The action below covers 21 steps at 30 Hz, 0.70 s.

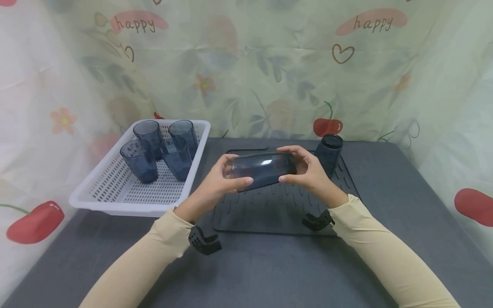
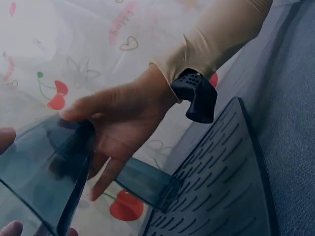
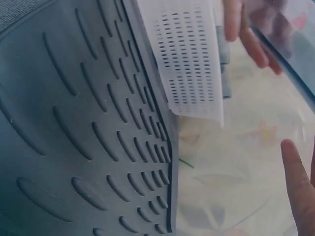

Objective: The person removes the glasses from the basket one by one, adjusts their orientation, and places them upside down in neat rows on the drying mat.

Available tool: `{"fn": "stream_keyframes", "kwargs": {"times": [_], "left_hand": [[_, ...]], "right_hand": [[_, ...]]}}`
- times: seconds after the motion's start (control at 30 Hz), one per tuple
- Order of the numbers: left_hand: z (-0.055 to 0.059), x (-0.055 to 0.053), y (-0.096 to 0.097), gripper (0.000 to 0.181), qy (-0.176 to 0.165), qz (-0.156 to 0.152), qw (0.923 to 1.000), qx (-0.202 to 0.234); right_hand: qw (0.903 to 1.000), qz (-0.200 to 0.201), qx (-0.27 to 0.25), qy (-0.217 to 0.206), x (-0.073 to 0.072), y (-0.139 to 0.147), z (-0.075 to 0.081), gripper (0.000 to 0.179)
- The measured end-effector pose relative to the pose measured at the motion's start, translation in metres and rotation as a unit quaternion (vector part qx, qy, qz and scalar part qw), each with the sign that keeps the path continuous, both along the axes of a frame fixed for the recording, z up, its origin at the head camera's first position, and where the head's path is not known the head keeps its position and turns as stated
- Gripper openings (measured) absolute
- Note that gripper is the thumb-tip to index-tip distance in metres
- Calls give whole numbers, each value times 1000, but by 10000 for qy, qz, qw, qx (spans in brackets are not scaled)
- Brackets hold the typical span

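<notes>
A dark blue drinking glass (image 1: 265, 169) lies sideways in the air above the ribbed drying mat (image 1: 265, 218). At its left end my left hand (image 1: 227, 176) grips it, thumb in front. The other end is held between the thumb and fingers of my right hand (image 1: 306, 169). The left wrist view shows the glass (image 2: 44, 167) close up, with the right hand (image 2: 125, 115) at its far end. On the back right of the mat, a second glass (image 1: 328, 155) stands upside down, partly behind the right hand.
A white perforated basket (image 1: 109, 206) stands on the left, holding several upright blue glasses (image 1: 144, 164). The mat lies on a dark grey table (image 1: 269, 273). Behind hangs a printed curtain (image 1: 246, 85), with more cloth at both sides.
</notes>
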<state>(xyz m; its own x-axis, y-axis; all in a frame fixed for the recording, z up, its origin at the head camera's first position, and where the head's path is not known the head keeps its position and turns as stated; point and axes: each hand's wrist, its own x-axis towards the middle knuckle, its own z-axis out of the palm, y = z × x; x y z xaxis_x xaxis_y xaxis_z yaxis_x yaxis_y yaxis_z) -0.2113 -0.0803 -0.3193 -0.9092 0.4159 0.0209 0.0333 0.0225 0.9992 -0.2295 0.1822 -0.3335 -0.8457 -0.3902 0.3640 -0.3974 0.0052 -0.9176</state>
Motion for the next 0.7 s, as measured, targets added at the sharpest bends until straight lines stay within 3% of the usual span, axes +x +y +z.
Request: {"fn": "stream_keyframes", "kwargs": {"times": [0.23,0.47,0.7], "left_hand": [[-7,-2,4,68,173,-391,9988,-255],[-13,-3,15,80,399,-332,9889,-1391],[-18,-3,26,87,524,-412,9853,-1571]], "right_hand": [[9987,81,-461,187,-2,2,3,60],[9974,179,-660,237,-2,0,5,61],[9964,401,-734,152,1,-5,9,60]]}}
